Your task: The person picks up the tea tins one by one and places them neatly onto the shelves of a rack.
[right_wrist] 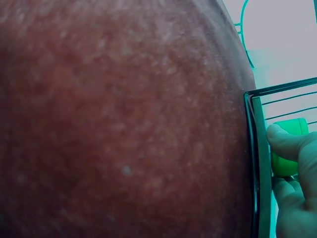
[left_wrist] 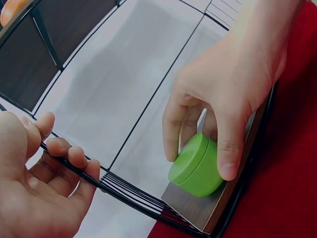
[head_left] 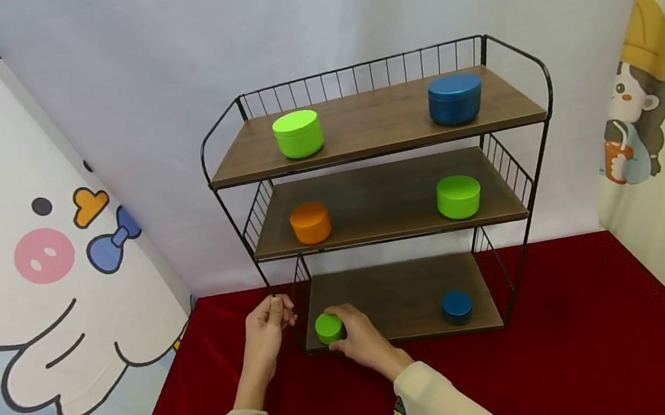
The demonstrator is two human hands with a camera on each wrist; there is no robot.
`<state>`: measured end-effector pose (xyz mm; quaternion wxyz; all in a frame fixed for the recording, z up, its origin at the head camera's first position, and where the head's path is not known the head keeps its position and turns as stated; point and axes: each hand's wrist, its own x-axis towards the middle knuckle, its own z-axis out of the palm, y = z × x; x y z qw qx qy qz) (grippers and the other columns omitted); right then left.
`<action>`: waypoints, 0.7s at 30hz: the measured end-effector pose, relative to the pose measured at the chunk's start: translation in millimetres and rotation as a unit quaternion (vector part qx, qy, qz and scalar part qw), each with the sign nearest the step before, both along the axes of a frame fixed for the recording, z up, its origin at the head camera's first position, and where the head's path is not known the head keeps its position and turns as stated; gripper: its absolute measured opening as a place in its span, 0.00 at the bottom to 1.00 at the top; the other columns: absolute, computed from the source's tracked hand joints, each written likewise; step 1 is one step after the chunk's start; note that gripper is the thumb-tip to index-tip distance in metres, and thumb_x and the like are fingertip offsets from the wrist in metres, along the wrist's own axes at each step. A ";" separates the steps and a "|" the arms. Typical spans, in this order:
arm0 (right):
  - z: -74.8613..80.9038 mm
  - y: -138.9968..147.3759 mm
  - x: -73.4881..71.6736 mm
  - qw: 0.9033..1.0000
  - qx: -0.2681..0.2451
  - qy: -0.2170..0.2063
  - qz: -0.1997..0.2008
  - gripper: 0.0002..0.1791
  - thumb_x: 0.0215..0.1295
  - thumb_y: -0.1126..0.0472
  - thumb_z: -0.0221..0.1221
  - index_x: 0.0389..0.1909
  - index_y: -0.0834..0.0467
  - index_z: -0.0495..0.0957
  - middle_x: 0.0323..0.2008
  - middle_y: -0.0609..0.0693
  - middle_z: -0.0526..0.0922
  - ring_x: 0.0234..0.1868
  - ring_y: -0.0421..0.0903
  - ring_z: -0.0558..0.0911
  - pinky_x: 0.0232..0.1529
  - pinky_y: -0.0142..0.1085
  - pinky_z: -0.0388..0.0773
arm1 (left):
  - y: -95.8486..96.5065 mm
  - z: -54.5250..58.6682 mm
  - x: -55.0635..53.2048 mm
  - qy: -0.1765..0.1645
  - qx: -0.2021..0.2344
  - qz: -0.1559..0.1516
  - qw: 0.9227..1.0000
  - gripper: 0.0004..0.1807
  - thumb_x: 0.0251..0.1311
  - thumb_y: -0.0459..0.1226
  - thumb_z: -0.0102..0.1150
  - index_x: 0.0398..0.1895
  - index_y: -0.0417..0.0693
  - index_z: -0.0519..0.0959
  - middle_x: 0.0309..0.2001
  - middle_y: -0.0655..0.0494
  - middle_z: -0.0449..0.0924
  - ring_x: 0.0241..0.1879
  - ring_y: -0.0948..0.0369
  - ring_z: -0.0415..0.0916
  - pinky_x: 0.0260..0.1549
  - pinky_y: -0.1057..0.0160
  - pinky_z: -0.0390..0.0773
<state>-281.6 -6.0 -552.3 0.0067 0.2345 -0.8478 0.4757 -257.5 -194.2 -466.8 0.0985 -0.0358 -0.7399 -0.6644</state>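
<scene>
In the head view, my right hand [head_left: 365, 339] holds a small round green tin [head_left: 328, 329] with a lid, thumb on the near side and fingers on the far side. The tin is at the front left of the bottom wooden shelf [head_left: 394, 296]; in the left wrist view the same tin [left_wrist: 197, 166] shows a seam below its lid. My left hand [head_left: 266, 328] grips the black metal frame [left_wrist: 132, 204] of the rack at its left side, the fingers curled round the bar. The right wrist view shows only part of the right hand [right_wrist: 299, 183].
A small blue tin [head_left: 457, 306] stands at the bottom shelf's right. The middle shelf bears an orange tin [head_left: 311, 223] and a green tin [head_left: 459, 198]. On top are a larger green tin [head_left: 298, 135] and a blue oval tin [head_left: 455, 99]. Red cloth [head_left: 570, 345] lies beneath.
</scene>
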 end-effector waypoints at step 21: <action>-4.5 -3.9 3.3 1.000 0.000 0.004 -0.013 0.35 0.61 0.67 0.72 0.68 0.62 0.70 0.62 0.63 0.75 0.59 0.59 0.79 0.59 0.53 0.80 | 3.8 -7.8 4.8 0.014 -0.019 0.044 0.999 0.19 0.81 0.44 0.45 0.43 0.39 0.82 0.34 0.50 0.82 0.38 0.62 0.81 0.47 0.63 0.79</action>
